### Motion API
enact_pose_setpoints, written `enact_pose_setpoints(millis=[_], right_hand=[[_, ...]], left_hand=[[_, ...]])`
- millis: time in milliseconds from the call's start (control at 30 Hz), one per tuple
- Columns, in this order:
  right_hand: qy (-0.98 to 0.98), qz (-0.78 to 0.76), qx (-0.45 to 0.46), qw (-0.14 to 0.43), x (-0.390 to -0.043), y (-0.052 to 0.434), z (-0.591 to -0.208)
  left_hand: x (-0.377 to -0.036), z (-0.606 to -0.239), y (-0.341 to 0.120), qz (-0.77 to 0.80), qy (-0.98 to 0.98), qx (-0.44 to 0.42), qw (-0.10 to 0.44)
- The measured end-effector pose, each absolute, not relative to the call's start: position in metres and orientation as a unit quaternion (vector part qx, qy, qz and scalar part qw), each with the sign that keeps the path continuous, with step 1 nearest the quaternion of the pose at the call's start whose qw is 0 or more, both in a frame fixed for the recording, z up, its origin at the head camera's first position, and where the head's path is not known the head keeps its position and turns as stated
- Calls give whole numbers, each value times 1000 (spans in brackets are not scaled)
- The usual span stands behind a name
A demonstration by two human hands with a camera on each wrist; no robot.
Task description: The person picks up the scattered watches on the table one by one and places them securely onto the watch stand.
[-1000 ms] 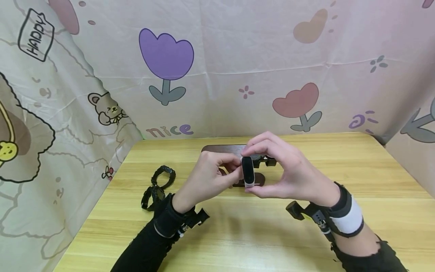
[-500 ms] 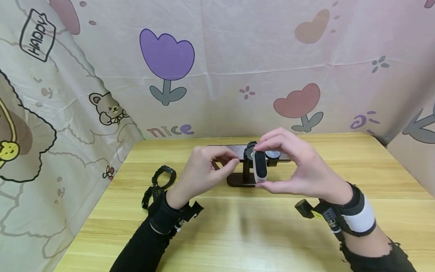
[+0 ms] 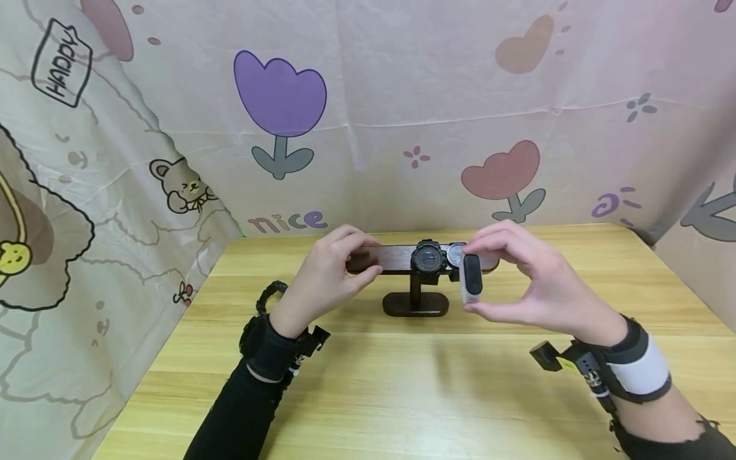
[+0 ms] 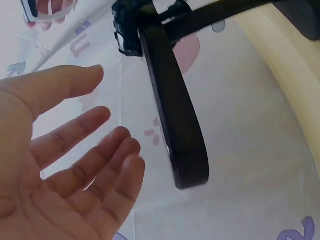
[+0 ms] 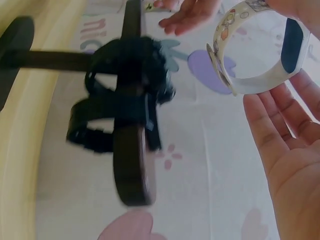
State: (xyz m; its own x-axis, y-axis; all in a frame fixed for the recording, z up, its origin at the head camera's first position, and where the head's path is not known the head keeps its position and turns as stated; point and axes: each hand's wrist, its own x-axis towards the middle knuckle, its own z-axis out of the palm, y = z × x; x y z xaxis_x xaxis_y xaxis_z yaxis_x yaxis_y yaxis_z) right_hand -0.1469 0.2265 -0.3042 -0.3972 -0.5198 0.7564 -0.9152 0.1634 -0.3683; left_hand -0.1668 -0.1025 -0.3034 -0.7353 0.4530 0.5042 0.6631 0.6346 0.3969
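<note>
My right hand (image 3: pixel 468 278) pinches a white fitness band (image 3: pixel 472 276) with a black face between thumb and fingers. It holds the band upright just in front of the right end of a dark wooden T-shaped stand (image 3: pixel 397 257). A black watch (image 3: pixel 428 257) is strapped round the bar, and a light-faced watch (image 3: pixel 457 253) sits beside it. In the right wrist view the band (image 5: pixel 250 65) hangs to the right of the black watch (image 5: pixel 125 85). My left hand (image 3: pixel 361 255) is open with its fingers at the bar's left end; in the left wrist view its fingers (image 4: pixel 85 150) lie straight beside the bar (image 4: pixel 175 115).
Black watches (image 3: pixel 270 300) lie on the wooden table (image 3: pixel 402 396) at the left, partly hidden behind my left wrist. A cartoon-printed cloth (image 3: pixel 402 128) walls in the table at the back and on both sides. The stand's oval base (image 3: pixel 415 304) sits mid-table.
My left hand let go of the white band and moved left to the bar's left end. My right hand carried the band rightwards, uncovering the black watch.
</note>
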Motion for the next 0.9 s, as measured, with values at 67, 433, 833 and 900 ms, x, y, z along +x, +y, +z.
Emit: enact_pose_setpoints(millis=[67,433,833,900], right_hand=[[-722,428,491,232,-149,233,-307],[-749,448,431,230,-159,262,-316],[-785,431,379,233,-171,278,-323],[-786,433,373,234,-173,281,-324]], left_hand=[[-168,-304,-104,-279,-891,-306,184],[-173,-306,-111,-232,-921,-275,149],[-178,-306,-112,-212,-931,-267,130],[-178,-307,-112,-213,-931,-268,129]])
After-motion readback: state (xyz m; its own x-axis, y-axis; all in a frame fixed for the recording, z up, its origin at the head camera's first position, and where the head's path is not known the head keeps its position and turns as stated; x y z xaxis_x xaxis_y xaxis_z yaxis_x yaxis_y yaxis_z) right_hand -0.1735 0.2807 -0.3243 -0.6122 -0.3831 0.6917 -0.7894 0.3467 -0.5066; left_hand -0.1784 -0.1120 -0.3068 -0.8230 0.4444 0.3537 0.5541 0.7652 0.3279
